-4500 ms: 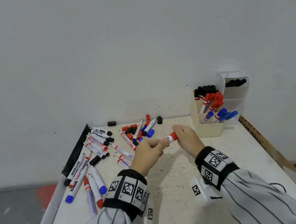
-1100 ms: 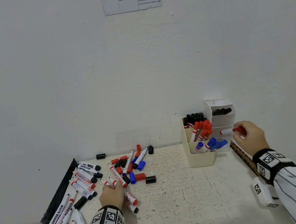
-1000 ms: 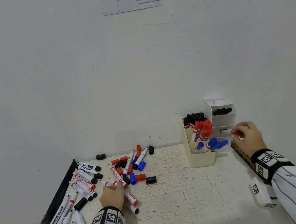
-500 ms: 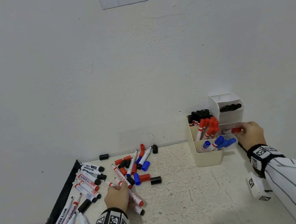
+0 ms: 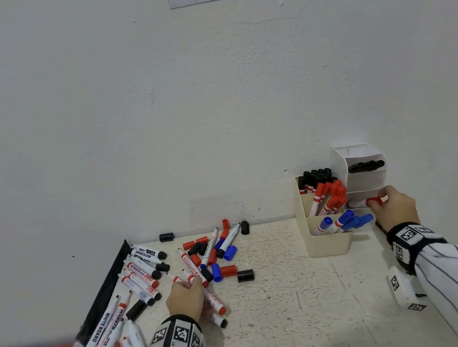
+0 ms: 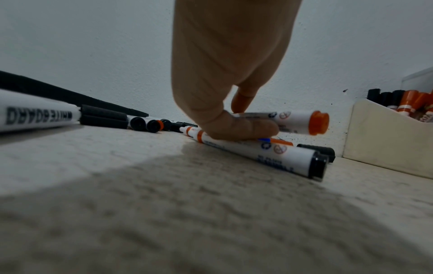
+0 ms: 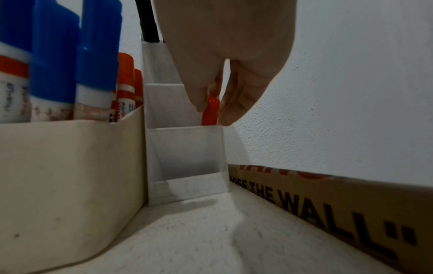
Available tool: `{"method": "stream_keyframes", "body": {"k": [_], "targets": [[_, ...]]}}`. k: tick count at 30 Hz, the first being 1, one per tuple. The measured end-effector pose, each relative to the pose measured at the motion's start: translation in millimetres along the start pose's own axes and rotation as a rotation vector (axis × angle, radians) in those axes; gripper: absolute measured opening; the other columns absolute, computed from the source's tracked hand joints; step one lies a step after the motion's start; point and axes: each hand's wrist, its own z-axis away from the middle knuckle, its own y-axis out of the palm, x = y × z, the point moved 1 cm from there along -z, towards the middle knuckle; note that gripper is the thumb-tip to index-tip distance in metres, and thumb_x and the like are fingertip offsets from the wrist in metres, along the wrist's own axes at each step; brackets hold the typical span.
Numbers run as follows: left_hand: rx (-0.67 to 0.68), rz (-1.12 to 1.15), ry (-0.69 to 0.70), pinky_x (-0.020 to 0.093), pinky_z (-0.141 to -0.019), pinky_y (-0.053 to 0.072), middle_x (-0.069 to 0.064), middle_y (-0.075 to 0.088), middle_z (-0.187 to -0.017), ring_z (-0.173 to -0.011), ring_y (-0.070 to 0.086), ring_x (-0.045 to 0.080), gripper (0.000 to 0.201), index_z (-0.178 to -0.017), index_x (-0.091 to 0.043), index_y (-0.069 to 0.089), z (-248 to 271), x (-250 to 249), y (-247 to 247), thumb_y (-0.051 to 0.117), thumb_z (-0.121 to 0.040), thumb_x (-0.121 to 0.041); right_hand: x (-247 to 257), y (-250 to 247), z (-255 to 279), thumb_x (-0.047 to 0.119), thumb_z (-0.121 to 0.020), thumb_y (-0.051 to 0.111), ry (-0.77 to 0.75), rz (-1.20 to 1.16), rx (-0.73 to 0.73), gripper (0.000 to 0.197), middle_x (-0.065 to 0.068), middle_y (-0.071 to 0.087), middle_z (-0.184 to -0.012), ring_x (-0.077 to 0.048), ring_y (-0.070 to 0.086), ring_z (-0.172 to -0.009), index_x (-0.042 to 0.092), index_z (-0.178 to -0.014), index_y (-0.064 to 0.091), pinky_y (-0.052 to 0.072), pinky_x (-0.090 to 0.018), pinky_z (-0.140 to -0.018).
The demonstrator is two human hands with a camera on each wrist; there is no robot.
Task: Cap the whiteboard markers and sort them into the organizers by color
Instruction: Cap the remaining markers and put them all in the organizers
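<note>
Right hand (image 5: 396, 204) fingertips pinch the red cap end of a capped red marker (image 7: 210, 111), its barrel pointing into the middle tier of the white stepped organizer (image 5: 367, 179); wrist view shows thumb and fingers (image 7: 236, 100) closed on the cap right above the tier's front wall, cap not yet let go. Left hand (image 5: 184, 297) is down in the loose pile, thumb and fingers curled round an uncapped red marker (image 6: 297, 121), lifted a bit off the table, red end plug toward the camera; under the thumb lies another marker with a black end plug (image 6: 276, 157), touching or nearly so. Outward: cream organizer (image 5: 329, 243) just left of the white one, holding black, red and blue markers by tier; black markers in the white one's top tier. Loose caps, red (image 5: 228, 270), blue (image 5: 216, 272), black (image 5: 245, 275), scattered among uncapped markers on the speckled table (image 5: 287, 313); cardboard strip along the right wall. Handling, my read: markers light, rigid, smooth plastic, roll easily on the flat, so grip mid-barrel for capping and hold by the cap end only for dropping in. Caps small and likely to skitter. Task partly done, many markers left.
</note>
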Motion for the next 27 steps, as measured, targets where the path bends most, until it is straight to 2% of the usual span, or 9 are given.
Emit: {"method": "stream_keyframes", "body": {"k": [4,6,9,13,16,20,24,27], "targets": [[0.023,0.023,-0.015,0.035,-0.075,0.056,0.013,0.067,-0.086,-0.075,0.068,0.025,0.024,-0.092,-0.010,0.054,6,-2,-5,0.055,-0.089,-0.033,1,2,1,0.012,-0.088,0.058,-0.014,0.024,0.017,0.015,-0.027,0.059,-0.078,-0.032,0.052,-0.072,0.001,-0.097,0.055,0.041,-0.032,-0.065],[0.029,0.045,-0.006,0.034,-0.072,0.057,0.013,0.067,-0.082,-0.067,0.067,0.024,0.022,-0.090,-0.009,0.054,9,-3,-8,0.055,-0.090,-0.032,2,3,2,0.012,-0.087,0.058,0.002,0.048,0.030,0.020,-0.029,0.057,-0.086,-0.034,0.052,-0.076,-0.002,-0.101,0.054,0.041,-0.035,-0.066],[0.046,0.071,-0.002,0.033,-0.068,0.057,0.013,0.067,-0.076,-0.056,0.063,0.020,0.020,-0.081,-0.014,0.048,16,-5,-12,0.054,-0.091,-0.029,6,3,7,0.010,-0.087,0.058,0.045,0.072,0.040,0.025,-0.030,0.049,-0.103,-0.042,0.053,-0.088,-0.005,-0.106,0.052,0.044,-0.042,-0.075],[0.049,0.111,-0.017,0.028,-0.050,0.053,0.013,0.064,-0.071,-0.049,0.060,0.021,0.018,-0.093,-0.008,0.052,22,-6,-16,0.054,-0.092,-0.026,11,2,7,0.010,-0.088,0.058,0.035,0.066,0.036,0.026,-0.033,0.050,-0.104,-0.045,0.052,-0.092,-0.009,-0.105,0.053,0.043,-0.043,-0.077],[0.059,0.107,-0.018,0.026,-0.044,0.050,0.013,0.064,-0.072,-0.049,0.059,0.020,0.019,-0.097,-0.006,0.053,23,-6,-17,0.053,-0.092,-0.025,11,1,5,0.008,-0.088,0.056,0.030,0.080,0.061,0.025,-0.035,0.054,-0.100,-0.044,0.053,-0.092,-0.010,-0.106,0.054,0.040,-0.040,-0.074],[0.059,0.111,-0.023,0.025,-0.043,0.049,0.014,0.064,-0.073,-0.048,0.059,0.020,0.020,-0.099,-0.007,0.052,24,-6,-18,0.052,-0.093,-0.025,8,-2,7,0.004,-0.088,0.052,0.023,0.091,0.094,0.026,-0.033,0.058,-0.099,-0.044,0.054,-0.095,-0.008,-0.112,0.056,0.043,-0.041,-0.079],[0.053,0.080,-0.023,0.017,-0.031,0.042,0.012,0.064,-0.076,-0.049,0.059,0.018,0.019,-0.100,-0.009,0.051,26,-6,-19,0.051,-0.094,-0.027,4,-4,13,0.004,-0.089,0.052,0.023,0.088,0.107,0.030,-0.031,0.059,-0.101,-0.042,0.055,-0.097,-0.004,-0.117,0.055,0.044,-0.041,-0.084],[0.052,0.070,-0.023,0.017,-0.031,0.042,0.015,0.065,-0.081,-0.050,0.059,0.019,0.018,-0.100,-0.010,0.050,26,-6,-20,0.051,-0.094,-0.027,5,-7,19,0.001,-0.088,0.051,0.013,0.050,0.070,0.025,-0.031,0.060,-0.098,-0.042,0.055,-0.094,-0.007,-0.110,0.058,0.044,-0.041,-0.083]]}}
